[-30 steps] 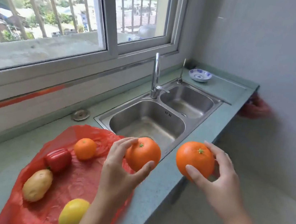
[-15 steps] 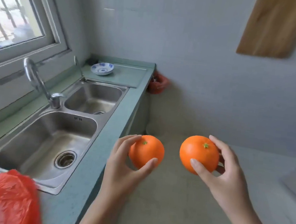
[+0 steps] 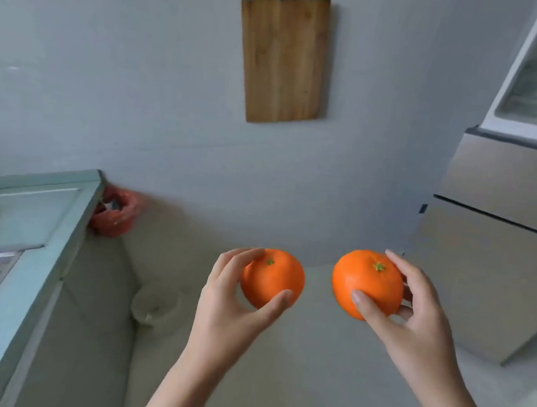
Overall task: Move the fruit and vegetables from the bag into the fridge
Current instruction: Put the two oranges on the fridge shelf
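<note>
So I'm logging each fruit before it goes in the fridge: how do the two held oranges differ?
The right orange, in the right hand, looks larger than the left orange, in the left hand. The right orange's green stem star is bigger and clearer; the left orange's is a small speck. Both are bright orange, whole, stem up, each gripped between thumb and fingers.

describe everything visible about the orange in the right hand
The round orange fruit has smooth, glossy orange skin and a small green star-shaped stem cap facing the camera. Whole, it is held in the air over the pale floor by the right hand: thumb across its front, fingers behind its right side.
</note>
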`<act>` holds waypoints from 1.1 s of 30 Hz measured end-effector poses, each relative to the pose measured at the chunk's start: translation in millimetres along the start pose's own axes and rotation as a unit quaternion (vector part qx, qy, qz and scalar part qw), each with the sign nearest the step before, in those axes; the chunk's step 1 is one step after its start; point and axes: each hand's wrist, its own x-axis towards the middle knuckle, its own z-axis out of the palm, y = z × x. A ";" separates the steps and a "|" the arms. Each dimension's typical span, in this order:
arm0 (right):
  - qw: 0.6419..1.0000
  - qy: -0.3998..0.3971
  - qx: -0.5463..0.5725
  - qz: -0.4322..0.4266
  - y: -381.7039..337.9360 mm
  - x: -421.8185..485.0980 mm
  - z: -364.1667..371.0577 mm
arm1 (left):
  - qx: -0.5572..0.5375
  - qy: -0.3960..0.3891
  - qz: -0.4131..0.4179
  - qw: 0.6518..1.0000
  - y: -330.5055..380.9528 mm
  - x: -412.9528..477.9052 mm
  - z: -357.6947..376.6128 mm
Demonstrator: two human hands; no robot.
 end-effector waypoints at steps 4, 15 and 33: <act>0.998 0.045 -0.024 0.031 28.0 37.7 -19.9 | -0.034 -0.050 0.015 0.998 -4.5 48.9 51.0; 0.983 0.161 -0.071 0.059 73.3 201.1 -28.0 | -0.113 -0.136 0.095 0.980 -35.4 235.7 163.5; 0.935 0.302 -0.166 0.085 167.0 378.4 -208.2 | -0.220 -0.232 0.197 0.927 54.3 398.7 434.4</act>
